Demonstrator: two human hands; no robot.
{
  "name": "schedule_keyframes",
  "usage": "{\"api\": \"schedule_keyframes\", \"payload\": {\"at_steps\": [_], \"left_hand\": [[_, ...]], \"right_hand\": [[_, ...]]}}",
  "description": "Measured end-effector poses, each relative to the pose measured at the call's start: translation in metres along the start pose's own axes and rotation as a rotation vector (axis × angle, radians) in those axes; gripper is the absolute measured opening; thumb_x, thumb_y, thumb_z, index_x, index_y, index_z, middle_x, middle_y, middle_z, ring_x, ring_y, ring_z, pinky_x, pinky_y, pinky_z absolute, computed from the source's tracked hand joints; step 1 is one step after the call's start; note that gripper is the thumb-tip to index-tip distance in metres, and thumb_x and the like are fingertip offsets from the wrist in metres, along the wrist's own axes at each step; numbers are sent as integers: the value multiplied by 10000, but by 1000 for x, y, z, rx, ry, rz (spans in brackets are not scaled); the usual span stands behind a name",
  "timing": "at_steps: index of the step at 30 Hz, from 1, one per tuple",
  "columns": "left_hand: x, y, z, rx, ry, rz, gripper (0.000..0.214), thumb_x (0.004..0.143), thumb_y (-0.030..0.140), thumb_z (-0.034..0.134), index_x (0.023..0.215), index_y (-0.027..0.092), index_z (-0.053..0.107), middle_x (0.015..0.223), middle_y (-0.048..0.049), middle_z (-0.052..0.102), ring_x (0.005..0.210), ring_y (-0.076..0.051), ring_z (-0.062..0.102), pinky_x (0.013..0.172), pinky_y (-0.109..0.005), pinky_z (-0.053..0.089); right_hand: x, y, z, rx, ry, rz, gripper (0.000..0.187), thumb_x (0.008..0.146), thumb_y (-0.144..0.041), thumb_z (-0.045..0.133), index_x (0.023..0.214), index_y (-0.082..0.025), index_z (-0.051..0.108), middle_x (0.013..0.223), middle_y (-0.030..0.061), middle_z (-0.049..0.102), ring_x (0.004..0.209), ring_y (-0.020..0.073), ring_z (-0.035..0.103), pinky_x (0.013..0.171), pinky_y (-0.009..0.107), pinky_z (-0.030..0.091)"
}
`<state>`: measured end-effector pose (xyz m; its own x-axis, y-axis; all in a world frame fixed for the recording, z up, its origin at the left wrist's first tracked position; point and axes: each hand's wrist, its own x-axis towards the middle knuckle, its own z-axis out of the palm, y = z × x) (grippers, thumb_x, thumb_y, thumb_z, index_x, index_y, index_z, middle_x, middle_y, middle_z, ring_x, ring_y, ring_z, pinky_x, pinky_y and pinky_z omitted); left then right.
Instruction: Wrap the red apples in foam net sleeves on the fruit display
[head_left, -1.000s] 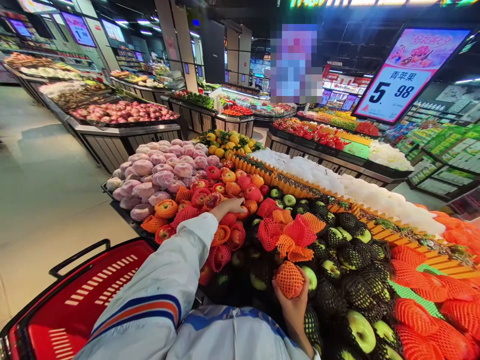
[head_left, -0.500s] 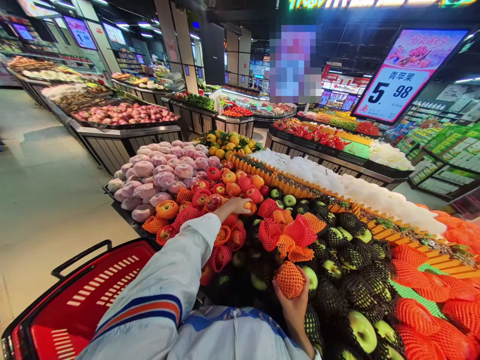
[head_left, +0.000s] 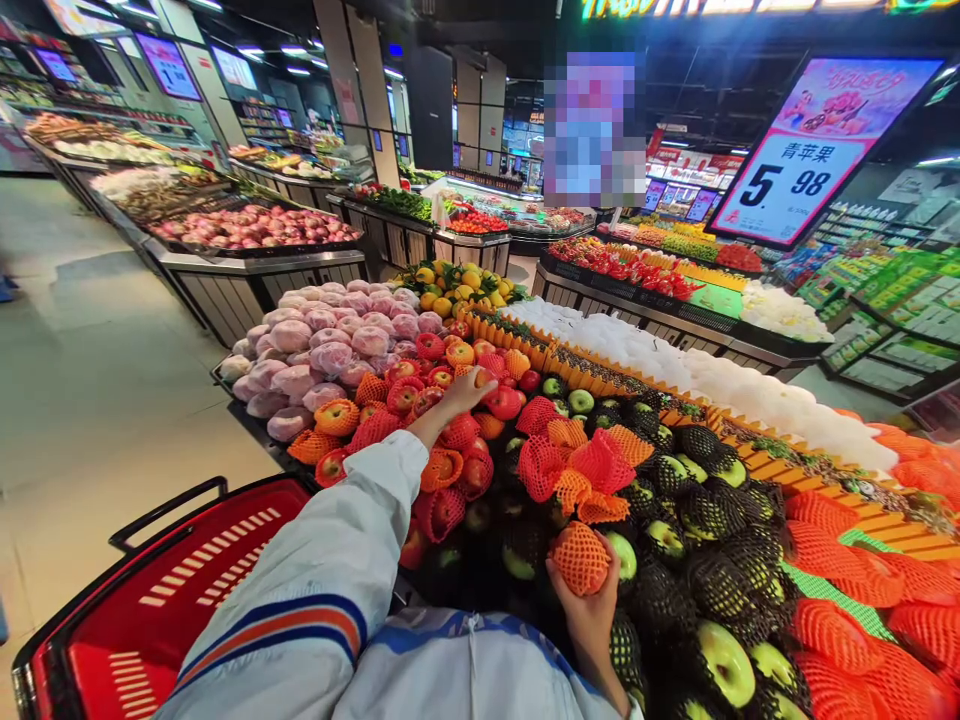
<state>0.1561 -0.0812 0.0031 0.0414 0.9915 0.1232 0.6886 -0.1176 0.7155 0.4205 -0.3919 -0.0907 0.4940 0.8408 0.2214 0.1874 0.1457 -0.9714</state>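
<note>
My left hand (head_left: 459, 392) reaches out over the heap of red apples (head_left: 431, 372), many wrapped in red or orange foam nets. Its fingers curl together at a small orange-red surface; whether they grip it is hard to see. Close to my body, my right hand (head_left: 589, 612) is closed around an apple (head_left: 581, 558) in an orange foam net. Beside that hand lie green apples (head_left: 724, 662), many in black nets. Loose red and orange foam nets (head_left: 577, 462) are piled on the green apples between my hands.
A red shopping basket (head_left: 180, 600) with a black handle stands at lower left. Wrapped pinkish fruit (head_left: 330, 340) and yellow fruit (head_left: 465, 285) lie behind the apples. An orange ridged divider (head_left: 637, 385) borders white-wrapped produce (head_left: 675, 365). A price screen (head_left: 821, 150) hangs at upper right.
My left hand has moved slightly away from me and to the left over the red apples. The right hand still holds the netted apple in about the same place.
</note>
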Motion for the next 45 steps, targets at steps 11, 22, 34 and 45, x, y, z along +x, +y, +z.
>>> {"api": "schedule_keyframes", "payload": {"at_steps": [11,22,34,45], "left_hand": [[-52,8,-28,-556,266,-191,537,1003,540,429,1389,183,538,1212,-110,717,1147,-255,671,918,-371,556],[-238,62,54,-1064,-609,-151,634,640,681,822,960,138,758,907,-83,747,876,-242,690,843,-349,530],[-251,81,88,-1054,-328,-200,693,681,705,814,1137,218,625,1118,-58,682,1087,-247,620,1051,-398,470],[-253,75,107,-732,-388,34,573,982,567,524,1468,268,471,1473,-129,525,1406,-268,476,1241,-473,312]], "right_hand": [[0,0,1,-22,-4,-14,760,669,-433,888,1288,-230,497,1276,123,612,1121,308,647,1038,547,501],[0,-1,1,-21,-40,-28,770,638,-375,908,1281,-222,514,1278,127,633,1139,318,643,1063,578,469],[-1,-20,-28,334,-111,10,769,655,-626,817,1289,-243,608,1292,142,683,1185,390,659,1026,595,502],[8,3,-26,584,-414,267,879,629,-753,771,1361,-286,632,1345,137,679,1257,412,638,1016,638,540]]}}
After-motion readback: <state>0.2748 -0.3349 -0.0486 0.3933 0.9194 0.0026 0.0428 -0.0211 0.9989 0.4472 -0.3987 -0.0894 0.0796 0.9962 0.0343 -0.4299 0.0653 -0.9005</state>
